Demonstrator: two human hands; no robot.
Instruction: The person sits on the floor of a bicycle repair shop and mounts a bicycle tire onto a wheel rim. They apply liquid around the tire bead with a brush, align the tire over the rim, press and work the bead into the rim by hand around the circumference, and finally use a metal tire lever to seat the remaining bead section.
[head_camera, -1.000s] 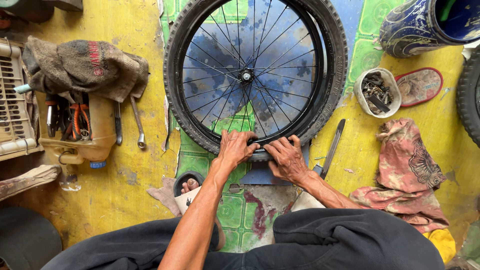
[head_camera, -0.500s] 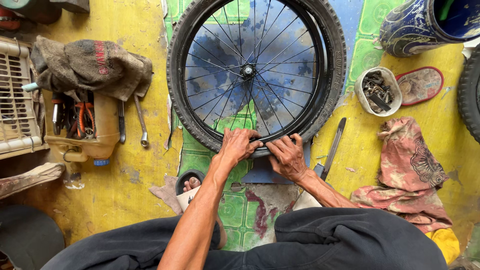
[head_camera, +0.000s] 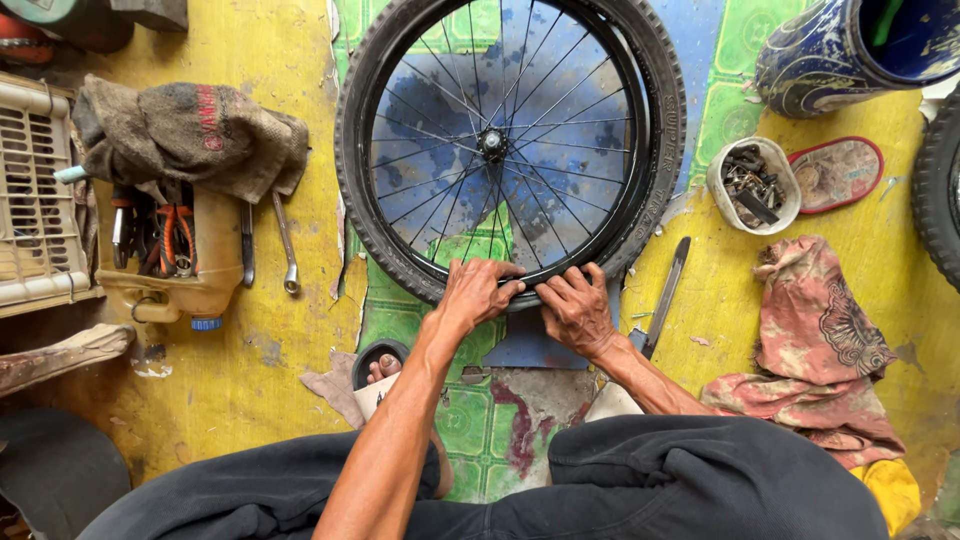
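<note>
A spoked bicycle wheel (head_camera: 490, 145) with a black tyre (head_camera: 655, 120) lies flat on the floor in front of me. My left hand (head_camera: 475, 293) and my right hand (head_camera: 575, 308) sit side by side on the near edge of the wheel. Both press their fingers onto the tyre at the rim, fingertips almost touching each other. A flat metal lever (head_camera: 665, 295) lies on the floor just right of my right hand.
A cut yellow jug (head_camera: 205, 262) holding pliers and tools stands at left under a grubby cloth (head_camera: 185, 135), with two spanners (head_camera: 285, 245) beside it. A white tub of small metal parts (head_camera: 752, 185), a sandal (head_camera: 835, 172) and a patterned rag (head_camera: 815, 335) lie at right.
Both hands stay on the near edge of the tyre; the fingers have shifted slightly along it. The view has drifted a little.
</note>
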